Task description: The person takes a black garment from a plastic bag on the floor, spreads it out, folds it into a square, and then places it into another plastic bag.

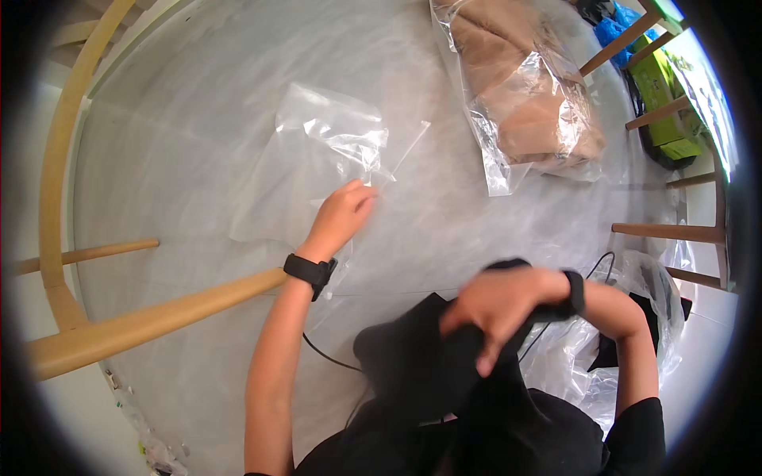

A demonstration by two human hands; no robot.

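The grey tabletop (198, 143) spreads beyond both hands. An empty clear bag (317, 151) lies flat under the left hand (341, 214), whose grip pinches its edge. The right hand (496, 305) has its grip clamped on a black garment (421, 365). With only a light pinch, the slick bag could slide away.

a pale grey marbled table (198, 159) carried an empty clear plastic bag (317, 151) near its middle, a bagged tan garment (528, 95) toward the far right, and a thin black cable (329, 357) at the near edge.
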